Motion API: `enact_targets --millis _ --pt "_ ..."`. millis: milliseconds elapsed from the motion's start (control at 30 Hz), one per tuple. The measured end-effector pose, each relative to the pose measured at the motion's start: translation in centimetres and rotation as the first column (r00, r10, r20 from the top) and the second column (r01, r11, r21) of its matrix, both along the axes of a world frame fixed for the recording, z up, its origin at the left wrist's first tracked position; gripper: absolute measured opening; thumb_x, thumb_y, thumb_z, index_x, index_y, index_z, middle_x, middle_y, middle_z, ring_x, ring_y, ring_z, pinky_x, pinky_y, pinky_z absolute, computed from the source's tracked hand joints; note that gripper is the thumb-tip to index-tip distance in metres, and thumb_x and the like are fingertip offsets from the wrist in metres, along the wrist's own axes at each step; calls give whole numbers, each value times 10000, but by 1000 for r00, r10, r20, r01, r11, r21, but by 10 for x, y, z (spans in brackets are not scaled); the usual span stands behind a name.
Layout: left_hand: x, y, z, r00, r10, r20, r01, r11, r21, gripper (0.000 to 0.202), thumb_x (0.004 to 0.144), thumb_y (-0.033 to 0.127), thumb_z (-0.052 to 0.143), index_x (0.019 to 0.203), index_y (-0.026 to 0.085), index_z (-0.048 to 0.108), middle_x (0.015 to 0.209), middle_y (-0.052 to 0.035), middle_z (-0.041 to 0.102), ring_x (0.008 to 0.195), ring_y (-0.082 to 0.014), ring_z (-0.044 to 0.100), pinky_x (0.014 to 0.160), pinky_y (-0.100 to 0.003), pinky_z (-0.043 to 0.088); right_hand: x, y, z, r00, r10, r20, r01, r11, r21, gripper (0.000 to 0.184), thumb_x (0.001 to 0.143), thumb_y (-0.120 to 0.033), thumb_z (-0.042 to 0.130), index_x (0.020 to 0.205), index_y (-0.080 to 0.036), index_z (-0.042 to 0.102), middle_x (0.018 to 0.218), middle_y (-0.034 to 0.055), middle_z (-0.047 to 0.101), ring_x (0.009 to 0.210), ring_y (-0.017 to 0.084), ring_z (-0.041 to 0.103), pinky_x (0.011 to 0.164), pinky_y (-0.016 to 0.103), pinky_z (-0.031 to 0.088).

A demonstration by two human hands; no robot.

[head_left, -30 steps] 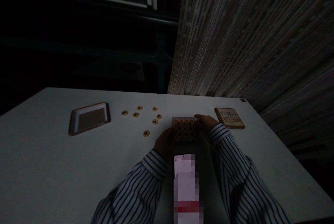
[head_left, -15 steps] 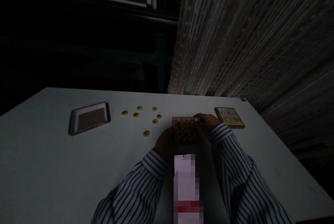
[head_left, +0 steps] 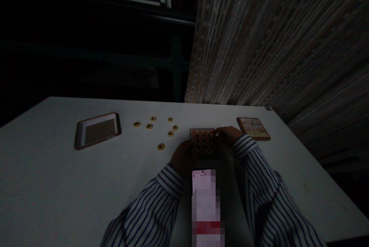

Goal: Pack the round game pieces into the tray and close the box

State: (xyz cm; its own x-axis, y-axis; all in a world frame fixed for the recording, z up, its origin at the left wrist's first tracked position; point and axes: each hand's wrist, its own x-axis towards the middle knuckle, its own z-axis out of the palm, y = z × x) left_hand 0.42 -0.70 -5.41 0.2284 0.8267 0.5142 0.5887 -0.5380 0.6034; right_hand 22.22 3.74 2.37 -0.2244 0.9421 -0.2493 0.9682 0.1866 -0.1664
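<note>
Box point(head_left: 201, 129) of pieces point(head_left: 202, 143) best kept level, steadied between left hand point(head_left: 182, 158), right hand point(head_left: 229, 135) (finger closure too dark to judge).

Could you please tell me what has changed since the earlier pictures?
The right hand has shifted very slightly rightward at the wrist, remaining at the box of pieces; nothing was visibly let go. The left hand, seven loose pieces, tray, printed case and phone stayed put.
</note>
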Motion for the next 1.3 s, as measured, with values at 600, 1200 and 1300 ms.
enact_targets --millis 600,1200,1300 --pt "-1 0 0 1000 -13 1 13 1000 -26 259 743 230 532 992 171 571 1010 -84 618 961 -208 572 804 -370 505 2 -4 3 1000 -8 10 8 1000 11 289 748 -292 527 1023 -240 600 837 12 674 783 153 609 688 250 432" --pt "0 1 -1 1000 -16 0 16 1000 -23 257 724 221 547 975 175 582 998 -89 620 949 -213 577 796 -379 508 -16 -17 15 985 -24 170 36 997 -67 286 738 -401 514 967 -266 620 896 40 669 819 208 611 669 321 455" --pt "0 1 -2 1000 -18 3 18 1000 -14 265 730 242 549 980 161 580 1010 -102 616 957 -220 574 809 -383 504 -17 -17 16 983 -13 181 24 998 -60 304 733 -426 507 960 -260 622 909 49 669 819 223 613 654 324 458"
